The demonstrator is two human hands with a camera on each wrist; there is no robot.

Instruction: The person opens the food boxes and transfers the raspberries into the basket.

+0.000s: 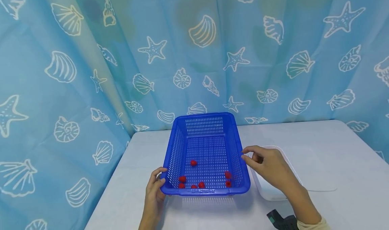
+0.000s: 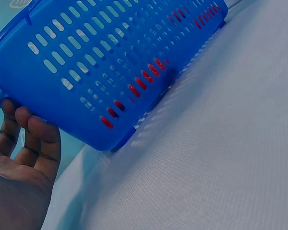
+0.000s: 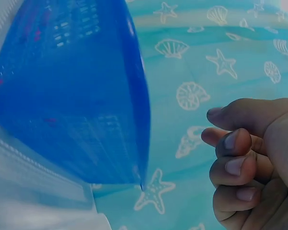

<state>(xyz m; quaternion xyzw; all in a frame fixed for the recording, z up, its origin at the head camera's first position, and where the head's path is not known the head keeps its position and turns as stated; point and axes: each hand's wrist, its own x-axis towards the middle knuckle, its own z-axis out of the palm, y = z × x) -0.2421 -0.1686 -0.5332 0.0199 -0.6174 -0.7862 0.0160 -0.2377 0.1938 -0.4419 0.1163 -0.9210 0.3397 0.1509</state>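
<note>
A blue plastic basket (image 1: 206, 191) with slotted walls is at the middle of the table. Several small red berry-like pieces (image 1: 201, 184) lie in it, mostly toward its near end; some show red through the slots in the left wrist view. My left hand (image 1: 155, 193) grips the basket's near left corner, thumb on the rim; in the left wrist view the fingers (image 2: 37, 127) are bent under the rim. Close to the basket's right side is my right hand (image 1: 270, 164), fingers loosely curled and thumb apart from the index finger. In the right wrist view nothing is held and a gap separates it from the basket.
Beneath the right forearm lies a shallow white tray (image 1: 268, 189). A thin white strip (image 1: 322, 190) extends to its right. Near the front edge, a dark device with a green patch (image 1: 282, 220) sits by the right wrist. A blue shell-patterned curtain (image 1: 182, 54) hangs behind the white-covered table (image 1: 334, 155).
</note>
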